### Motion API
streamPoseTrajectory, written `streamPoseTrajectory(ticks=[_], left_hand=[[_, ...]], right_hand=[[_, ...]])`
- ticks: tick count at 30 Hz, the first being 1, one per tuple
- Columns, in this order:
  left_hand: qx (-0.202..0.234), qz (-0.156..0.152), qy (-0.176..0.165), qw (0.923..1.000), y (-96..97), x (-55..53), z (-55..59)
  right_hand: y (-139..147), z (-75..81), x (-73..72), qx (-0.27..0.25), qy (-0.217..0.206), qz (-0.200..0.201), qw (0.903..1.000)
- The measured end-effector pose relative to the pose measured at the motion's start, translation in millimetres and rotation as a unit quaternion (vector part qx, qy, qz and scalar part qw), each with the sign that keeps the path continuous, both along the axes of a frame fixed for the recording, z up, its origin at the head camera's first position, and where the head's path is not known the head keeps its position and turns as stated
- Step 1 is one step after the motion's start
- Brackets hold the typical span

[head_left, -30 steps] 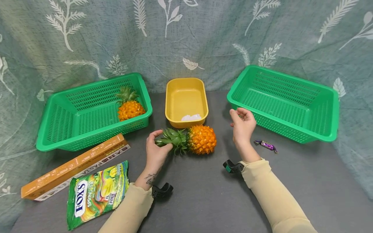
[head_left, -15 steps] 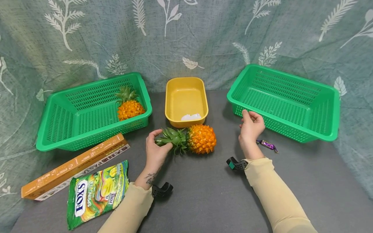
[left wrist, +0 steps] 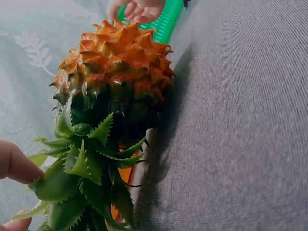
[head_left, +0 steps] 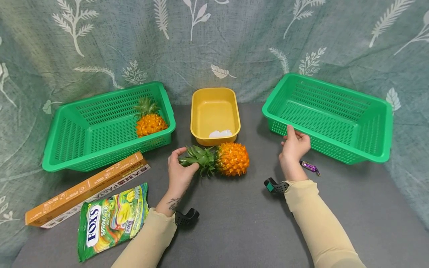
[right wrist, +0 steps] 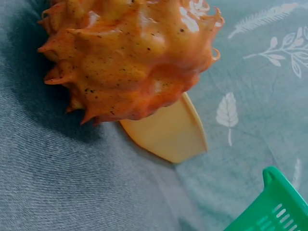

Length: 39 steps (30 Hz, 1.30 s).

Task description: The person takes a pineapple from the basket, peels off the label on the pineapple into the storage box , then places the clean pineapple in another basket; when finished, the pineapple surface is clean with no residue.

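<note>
A small orange pineapple (head_left: 233, 159) with a spiky skin lies on its side on the grey table, its green crown pointing left. My left hand (head_left: 179, 171) holds the crown leaves (left wrist: 72, 178) between thumb and fingers. In the right wrist view the orange body (right wrist: 130, 53) fills the upper part. My right hand (head_left: 295, 150) hovers at the front wall of the right green basket (head_left: 335, 91), fingers loosely curled, holding nothing. Just beside its wrist lies a purple-wrapped candy (head_left: 310, 167). The right hand's fingers (left wrist: 139, 10) also show beyond the pineapple in the left wrist view.
Behind the pineapple stands a yellow bin (head_left: 214, 111) with a white item (head_left: 220, 133) inside. The left green basket (head_left: 67, 149) contains another pineapple (head_left: 151, 124). A long pasta box (head_left: 87, 190) and a green Fox's candy bag (head_left: 114, 219) lie at the left front.
My right hand has moved right and slightly toward me, nearer to the candy and along the front of the right basket. The left hand and the pineapple have stayed in place.
</note>
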<state>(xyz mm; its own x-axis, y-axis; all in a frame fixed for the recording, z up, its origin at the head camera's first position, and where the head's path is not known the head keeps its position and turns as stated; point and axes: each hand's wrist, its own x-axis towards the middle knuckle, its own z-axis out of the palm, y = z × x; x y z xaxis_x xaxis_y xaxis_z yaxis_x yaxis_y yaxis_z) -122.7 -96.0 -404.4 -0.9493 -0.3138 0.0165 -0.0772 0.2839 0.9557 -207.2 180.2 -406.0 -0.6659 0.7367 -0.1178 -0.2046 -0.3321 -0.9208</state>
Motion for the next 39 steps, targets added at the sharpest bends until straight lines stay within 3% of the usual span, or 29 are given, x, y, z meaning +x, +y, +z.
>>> streamPoseTrajectory(ticks=[12, 15, 18, 21, 24, 27, 32, 36, 39], left_hand=[[-0.016, -0.003, -0.026, 0.9995, -0.4, -1.2, 2.8], [-0.037, -0.010, -0.028, 0.9989, -0.6, 0.6, 6.0], [-0.077, -0.016, -0.007, 0.9969, -0.2, 4.4, 11.8], [-0.130, -0.022, 0.047, 0.9902, 4.1, 8.4, 21.0], [-0.188, -0.045, 0.096, 0.9764, 14.6, 10.0, 32.2], [-0.262, -0.092, 0.110, 0.9542, 28.3, 8.6, 42.6], [-0.368, -0.172, 0.085, 0.9096, 54.1, 2.6, 49.3], [-0.414, -0.206, 0.041, 0.8857, 72.8, -5.4, 47.8], [-0.444, -0.221, -0.012, 0.8682, 84.9, -11.9, 47.3]], right_hand=[[3.3, 2.6, 0.4, -0.003, -0.019, 0.000, 0.9998], [3.0, 3.2, 1.1, -0.008, -0.020, 0.001, 0.9998], [2.5, 3.9, 1.3, -0.009, -0.019, 0.003, 0.9998], [2.3, 4.2, 1.3, -0.006, -0.014, 0.005, 0.9999], [2.5, 4.0, 1.5, -0.006, -0.010, 0.005, 0.9999], [2.4, 4.3, 1.0, -0.009, -0.005, 0.003, 0.9999], [2.4, 5.3, 0.9, -0.014, -0.013, 0.003, 0.9998], [2.2, 5.8, 2.3, -0.018, -0.020, 0.006, 0.9996], [2.2, 6.2, 2.3, -0.019, -0.020, 0.005, 0.9996]])
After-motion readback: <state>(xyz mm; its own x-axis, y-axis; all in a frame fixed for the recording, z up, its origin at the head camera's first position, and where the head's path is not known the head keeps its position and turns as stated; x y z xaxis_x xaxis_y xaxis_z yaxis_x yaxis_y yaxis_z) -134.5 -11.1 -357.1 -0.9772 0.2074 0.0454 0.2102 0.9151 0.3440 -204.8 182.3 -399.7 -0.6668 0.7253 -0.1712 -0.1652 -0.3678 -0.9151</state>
